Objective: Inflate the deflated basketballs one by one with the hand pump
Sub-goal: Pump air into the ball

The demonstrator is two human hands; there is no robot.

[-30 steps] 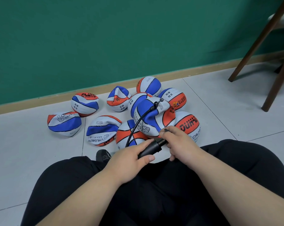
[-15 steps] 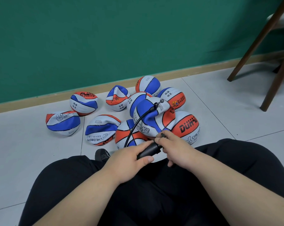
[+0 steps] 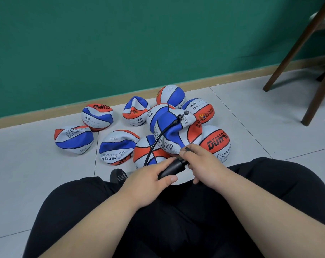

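our left hand [image 3: 148, 176] wraps fingers and thumb round the barrel of the hand pump [image 3: 172, 168], low over our lap, much where it was a second ago. the black hose [image 3: 158, 138] arcs up from it to the creased ball [image 3: 176, 135] on top of the heap, its tip planted at the ball's crown. our right hand [image 3: 202, 164] curls over the handle end. it has crept a little toward the left one, so we judge this a push stroke. the ball looks as folded as before, so it needs many more strokes, and the others wait.

to the left, bare tiles [image 3: 27, 164] run wide beside the flattest ball [image 3: 73, 139], which we think is good room for finished ones. the heap lies just ahead of our knees, so we have little slack there. far right, the chair legs [image 3: 316, 101] stand well apart from our elbow.
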